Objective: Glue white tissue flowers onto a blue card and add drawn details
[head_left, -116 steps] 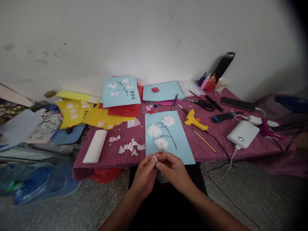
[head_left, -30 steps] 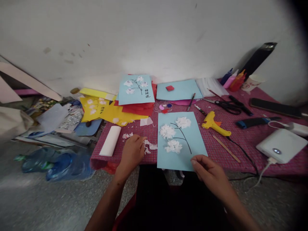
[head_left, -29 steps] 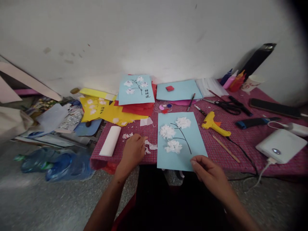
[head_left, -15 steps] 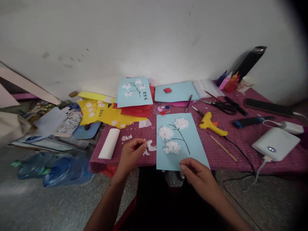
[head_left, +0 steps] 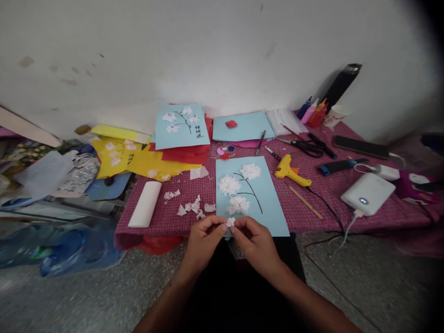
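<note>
My left hand (head_left: 207, 238) and my right hand (head_left: 255, 238) meet at the front edge of a light blue sheet (head_left: 272, 219). Between their fingertips they pinch a small white paper scrap (head_left: 231, 222). On the sheet are three white crumpled-paper flowers (head_left: 238, 204) along drawn black stems (head_left: 255, 196). More torn white paper scraps (head_left: 190, 206) lie on the checked cloth to the left. Beyond them rests a folded white paper roll (head_left: 145, 203).
A yellow glue gun (head_left: 291, 172), a wooden stick (head_left: 305, 202) and scissors (head_left: 303, 147) lie right of the sheet. A white power bank (head_left: 368, 193) with cables is further right. Behind are a blue flower card (head_left: 182, 138), paint bottles (head_left: 317, 113) and a black flask (head_left: 342, 85).
My left hand has come away from the scrap pile with a piece of paper. My right hand has moved left off the sheet's corner, and both now pinch the scrap together.
</note>
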`<state>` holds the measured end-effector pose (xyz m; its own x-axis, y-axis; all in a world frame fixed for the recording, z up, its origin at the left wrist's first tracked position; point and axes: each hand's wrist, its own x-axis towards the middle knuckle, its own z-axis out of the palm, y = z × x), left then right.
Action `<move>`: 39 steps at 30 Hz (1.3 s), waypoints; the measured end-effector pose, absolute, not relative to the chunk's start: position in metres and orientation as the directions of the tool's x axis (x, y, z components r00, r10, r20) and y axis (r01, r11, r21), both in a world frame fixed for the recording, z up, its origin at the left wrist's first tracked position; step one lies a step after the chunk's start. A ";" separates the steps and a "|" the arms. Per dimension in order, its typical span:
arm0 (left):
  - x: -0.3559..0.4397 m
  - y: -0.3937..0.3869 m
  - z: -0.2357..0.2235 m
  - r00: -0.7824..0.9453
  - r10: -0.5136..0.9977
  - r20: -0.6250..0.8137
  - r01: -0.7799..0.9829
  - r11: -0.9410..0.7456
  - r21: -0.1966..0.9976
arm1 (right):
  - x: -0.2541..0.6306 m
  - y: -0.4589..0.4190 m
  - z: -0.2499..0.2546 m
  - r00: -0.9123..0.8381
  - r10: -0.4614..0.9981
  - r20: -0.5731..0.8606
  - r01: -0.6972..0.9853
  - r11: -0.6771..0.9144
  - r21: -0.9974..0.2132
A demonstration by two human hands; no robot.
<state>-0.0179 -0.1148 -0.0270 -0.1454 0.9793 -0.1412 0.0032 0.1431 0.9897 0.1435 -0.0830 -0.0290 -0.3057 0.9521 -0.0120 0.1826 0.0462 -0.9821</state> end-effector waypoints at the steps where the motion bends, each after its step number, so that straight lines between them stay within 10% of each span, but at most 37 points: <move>1: -0.019 -0.115 -0.025 -0.121 0.984 -0.129 0.043 0.135 0.990 | 0.145 -0.083 -0.029 -0.310 0.951 -0.017 0.186 0.043 -0.982; 11: -0.032 -0.116 -0.004 0.351 0.935 0.053 0.499 -0.235 0.834 | 0.164 -0.074 -0.028 -0.569 0.797 -0.202 0.300 -0.028 -0.954; 19: -0.029 -0.120 -0.012 0.306 0.948 0.090 0.523 -0.246 0.816 | 0.168 -0.071 -0.029 -0.605 0.708 -0.366 0.328 -0.197 -0.924; 32: -0.005 -0.094 -0.046 0.188 0.957 0.219 0.863 -0.268 0.428 | 0.212 -0.046 -0.031 -0.265 0.959 -0.102 0.359 -0.001 -0.933; 39: -0.005 -0.081 -0.048 0.113 0.961 0.253 0.880 -0.215 0.424 | 0.217 -0.038 -0.041 -0.247 0.962 -0.120 0.350 -0.027 -0.936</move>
<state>-0.0051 -0.0812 -0.0483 0.1130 0.9609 0.2528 0.8799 -0.2150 0.4237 0.2174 -0.0378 -0.0408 -0.2467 0.9617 -0.1199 0.3504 -0.0269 -0.9362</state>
